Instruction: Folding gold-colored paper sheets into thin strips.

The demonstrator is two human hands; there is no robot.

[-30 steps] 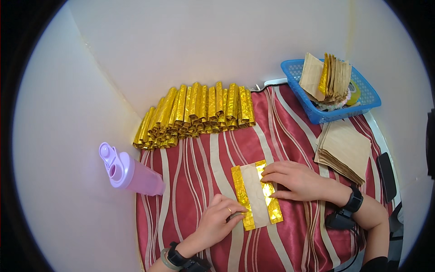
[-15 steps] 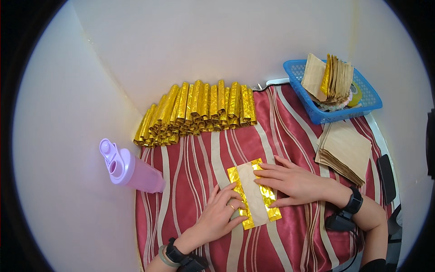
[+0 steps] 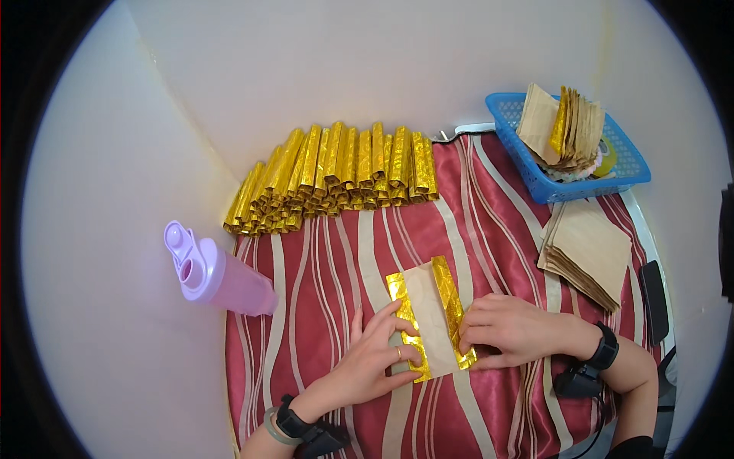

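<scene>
Head view, looking down on a red cloth with cream wavy stripes (image 3: 489, 222). At the cloth's near middle, a brown paper sheet with gold foil edges (image 3: 430, 317), both long sides now folded inward into narrow gold flaps; half a second ago less tightly creased, a second ago lying wider and flatter. Left hand (image 3: 375, 359) flat and open, fingers pressing the left gold flap down, ring visible. Right hand (image 3: 508, 330) curled loosely, fingertips pinning the right flap near its lower end; no full grip on anything. Judged from this: side folds just completed, sheet partway toward the rolled shape. Beyond the sheet, a row of finished gold rolls (image 3: 336, 176). Right of the sheet, a stack of plain brown sheets (image 3: 585, 252); further back, a blue basket (image 3: 535, 172) holding more paper. Left of the sheet, a lilac bottle (image 3: 214, 271) lying off the cloth.
</scene>
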